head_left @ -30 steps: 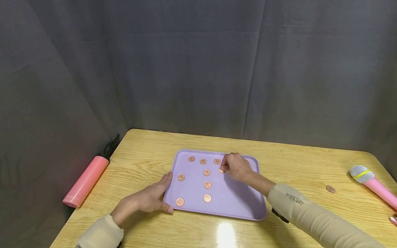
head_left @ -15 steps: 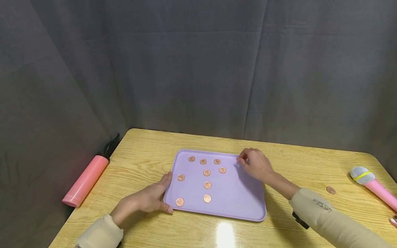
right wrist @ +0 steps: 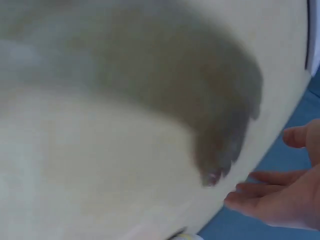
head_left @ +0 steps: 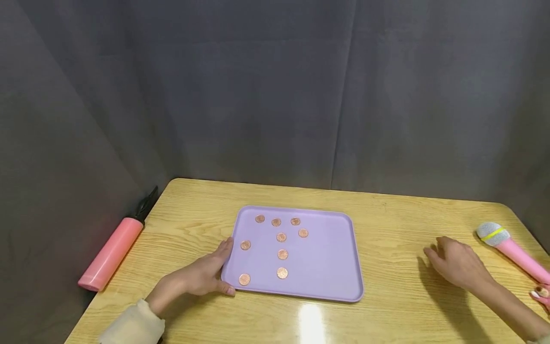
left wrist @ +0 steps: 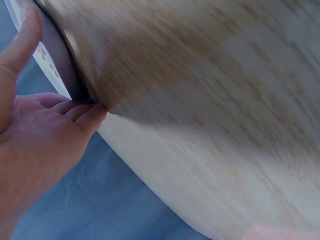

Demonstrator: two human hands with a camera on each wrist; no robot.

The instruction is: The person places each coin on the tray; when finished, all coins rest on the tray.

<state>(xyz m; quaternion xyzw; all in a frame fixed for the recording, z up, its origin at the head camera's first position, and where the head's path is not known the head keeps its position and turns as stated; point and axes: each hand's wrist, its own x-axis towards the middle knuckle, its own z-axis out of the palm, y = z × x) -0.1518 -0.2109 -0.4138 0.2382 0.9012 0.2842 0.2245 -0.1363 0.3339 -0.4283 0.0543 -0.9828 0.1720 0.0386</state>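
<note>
A lilac tray [head_left: 322, 258] lies on the wooden table with several copper-coloured coins [head_left: 282, 254] spread over its left and middle parts. My left hand [head_left: 199, 274] rests on the tray's near left corner, fingers along the left side and thumb at the front rim. The left wrist view shows its straight thumb [left wrist: 27, 37] against the rim. Well to the right of the tray, my right hand [head_left: 460, 263] is above the table, thumb apart from the fingers, holding nothing visible. A single coin [right wrist: 214, 177] lies below it in its shadow; the hand hides that coin in the head view.
A pink toy microphone [head_left: 513, 251] with a grey head lies at the right. At its lower end is a small pink and white item [head_left: 540, 294], cut off by the frame. A pink hand pump [head_left: 112, 253] lies along the table's left edge. Grey curtain [head_left: 258, 95] surrounds the table.
My right hand has left the coin it placed on the tray and moved right to the lone coin. The left hand stays at the tray corner. The head view has shifted slightly.
</note>
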